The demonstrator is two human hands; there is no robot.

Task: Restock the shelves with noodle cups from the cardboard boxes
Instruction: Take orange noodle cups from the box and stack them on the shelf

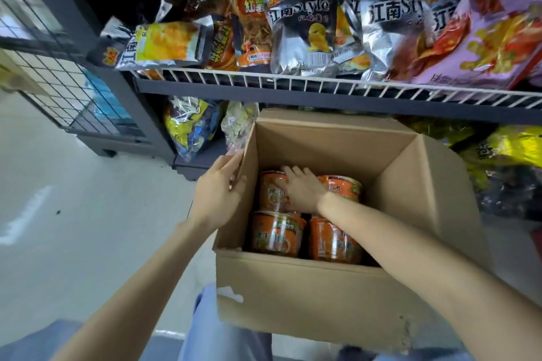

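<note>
Picking a noodle cup from the open box.
Right hand [302, 189] lies over the far-left noodle cup [271, 192] in the cardboard box [322, 296], fingers curling, not clamped; left hand [218, 187] grips the box wall. Recommend closing fully, lifting straight.

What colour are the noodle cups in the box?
Mostly orange, with green-edged lids; the head view shows the noodle cups best, inside the cardboard box.

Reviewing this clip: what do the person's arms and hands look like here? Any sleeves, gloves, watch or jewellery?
Both forearms are bare up to the frame edge, so no sleeves show. The left hand and right hand wear no gloves, and no watch, bracelet or ring is visible on the parts in view. Light blue trousers show at the bottom of the view.
</note>
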